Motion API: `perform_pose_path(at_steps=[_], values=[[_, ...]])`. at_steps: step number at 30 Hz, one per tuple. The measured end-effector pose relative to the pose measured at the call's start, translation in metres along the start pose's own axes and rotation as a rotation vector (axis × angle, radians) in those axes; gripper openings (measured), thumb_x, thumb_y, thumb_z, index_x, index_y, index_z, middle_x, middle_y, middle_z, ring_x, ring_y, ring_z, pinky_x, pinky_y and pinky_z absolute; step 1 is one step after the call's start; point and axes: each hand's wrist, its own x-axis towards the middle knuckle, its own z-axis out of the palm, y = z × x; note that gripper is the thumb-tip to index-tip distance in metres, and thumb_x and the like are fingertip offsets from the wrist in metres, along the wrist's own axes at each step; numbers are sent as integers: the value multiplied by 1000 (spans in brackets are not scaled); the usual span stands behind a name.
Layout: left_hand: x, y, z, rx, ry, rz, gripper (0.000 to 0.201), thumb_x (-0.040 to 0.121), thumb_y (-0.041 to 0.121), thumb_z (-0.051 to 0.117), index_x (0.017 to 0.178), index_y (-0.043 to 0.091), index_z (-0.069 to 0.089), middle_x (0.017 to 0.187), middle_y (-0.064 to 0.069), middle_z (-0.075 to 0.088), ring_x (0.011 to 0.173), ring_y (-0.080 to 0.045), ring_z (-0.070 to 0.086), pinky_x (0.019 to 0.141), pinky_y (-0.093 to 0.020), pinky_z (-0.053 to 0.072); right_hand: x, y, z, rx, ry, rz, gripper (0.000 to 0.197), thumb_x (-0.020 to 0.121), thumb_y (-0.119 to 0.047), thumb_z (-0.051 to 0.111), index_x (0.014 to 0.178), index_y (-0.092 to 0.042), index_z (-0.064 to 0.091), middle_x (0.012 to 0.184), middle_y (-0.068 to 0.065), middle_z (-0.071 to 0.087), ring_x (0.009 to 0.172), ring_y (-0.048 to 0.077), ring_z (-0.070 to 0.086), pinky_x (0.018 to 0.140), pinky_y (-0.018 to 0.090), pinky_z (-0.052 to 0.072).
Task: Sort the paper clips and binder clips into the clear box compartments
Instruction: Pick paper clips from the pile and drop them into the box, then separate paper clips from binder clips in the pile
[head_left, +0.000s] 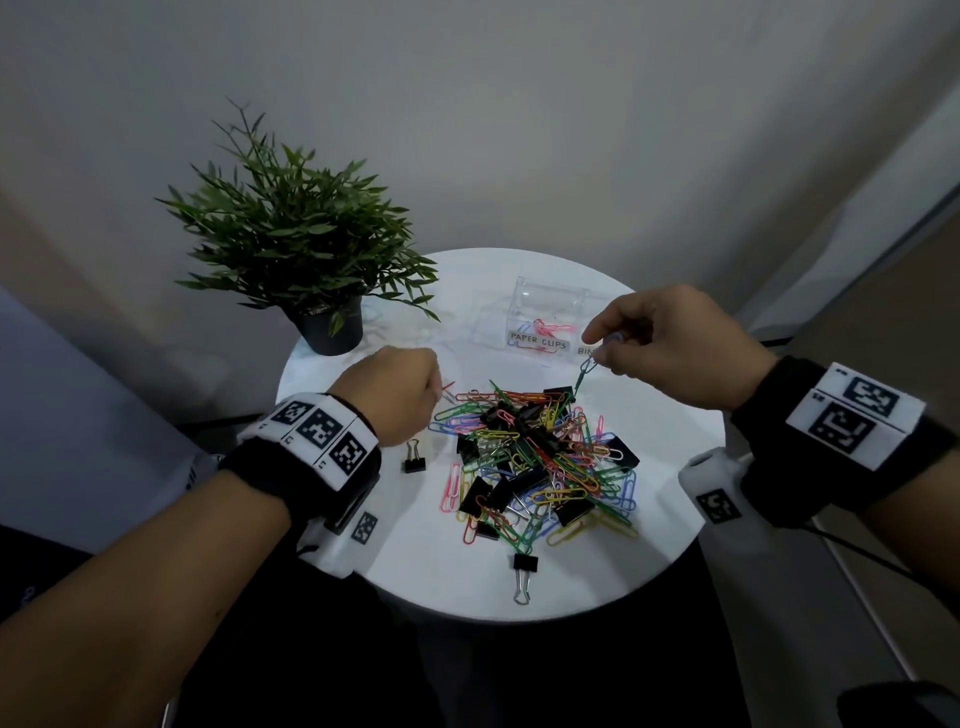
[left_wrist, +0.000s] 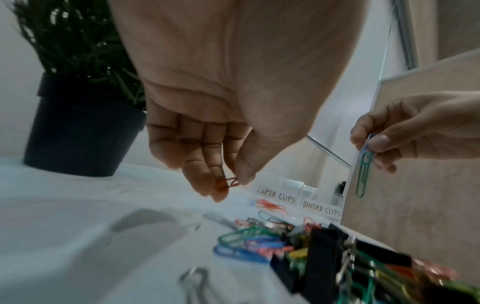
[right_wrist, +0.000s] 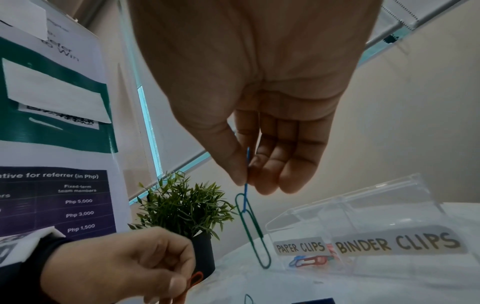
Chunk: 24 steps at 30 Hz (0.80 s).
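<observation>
A mixed pile of coloured paper clips and black binder clips (head_left: 540, 457) lies in the middle of the round white table (head_left: 322, 374). Behind it stands the clear box (head_left: 545, 312), labelled PAPER CLIPS (right_wrist: 301, 246) and BINDER CLIPS (right_wrist: 397, 243); a few paper clips lie in the left compartment. My left hand (head_left: 400, 395) pinches an orange-red paper clip (left_wrist: 226, 183) left of the pile. My right hand (head_left: 670, 343) hangs above the pile's far edge and pinches a blue paper clip (right_wrist: 246, 185). A green paper clip (right_wrist: 253, 232) dangles, hooked on the blue one.
A potted plant (head_left: 311, 249) in a dark pot stands at the table's back left. One binder clip (head_left: 414, 457) lies apart left of the pile, another (head_left: 523, 571) near the front edge. A wall poster (right_wrist: 52, 123) shows in the right wrist view.
</observation>
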Motion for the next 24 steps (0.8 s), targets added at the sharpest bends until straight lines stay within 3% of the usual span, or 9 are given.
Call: perform_pose_path(at_steps=[5, 7, 11, 13, 18, 20, 24], values=[[24, 34, -20, -96, 91, 60, 12, 89, 18, 51, 82, 23, 60, 80, 2, 62, 80, -22, 60, 71, -30, 48, 16, 6, -1, 141, 28, 90, 12, 83, 0, 66, 84, -12, 71, 56, -4, 64, 46, 0, 59, 52, 14, 50], [39, 51, -25, -142, 149, 86, 11, 90, 16, 53, 84, 21, 62, 79, 3, 61, 78, -20, 61, 70, -28, 47, 23, 9, -1, 197, 55, 138, 12, 83, 3, 65, 85, -7, 71, 50, -6, 64, 44, 2, 60, 49, 15, 51], [68, 82, -30, -213, 191, 96, 17, 91, 12, 53, 89, 18, 68, 74, 6, 57, 77, -19, 61, 68, -26, 46, 40, 13, -4, 311, 128, 209, 13, 83, 5, 61, 91, 2, 70, 73, 14, 70, 52, 15, 63, 52, 24, 55], [80, 94, -30, -210, 197, 96, 19, 90, 9, 53, 86, 18, 70, 71, 8, 56, 82, -21, 63, 70, -25, 46, 48, 15, -6, 363, 164, 238, 13, 81, 5, 62, 90, 1, 70, 76, 16, 70, 54, 17, 64, 53, 27, 55], [94, 103, -24, -172, 154, 60, 23, 88, 2, 55, 92, 13, 74, 103, -4, 70, 96, -23, 65, 83, -30, 54, 68, 22, -6, 414, 200, 289, 13, 80, 5, 63, 84, -4, 71, 65, 6, 68, 49, 14, 64, 50, 24, 54], [95, 101, -20, -177, 147, 54, 21, 86, 1, 57, 92, 13, 74, 104, -5, 70, 97, -23, 65, 86, -32, 55, 75, 26, -4, 412, 201, 307, 14, 80, 5, 62, 83, -6, 71, 65, 4, 69, 50, 14, 65, 50, 25, 54], [92, 91, -16, -204, 148, 57, 21, 85, 4, 58, 91, 18, 72, 102, -1, 69, 93, -20, 65, 80, -26, 52, 86, 32, 6, 382, 179, 348, 13, 79, 3, 64, 81, -7, 71, 72, 9, 71, 53, 16, 65, 52, 27, 53]])
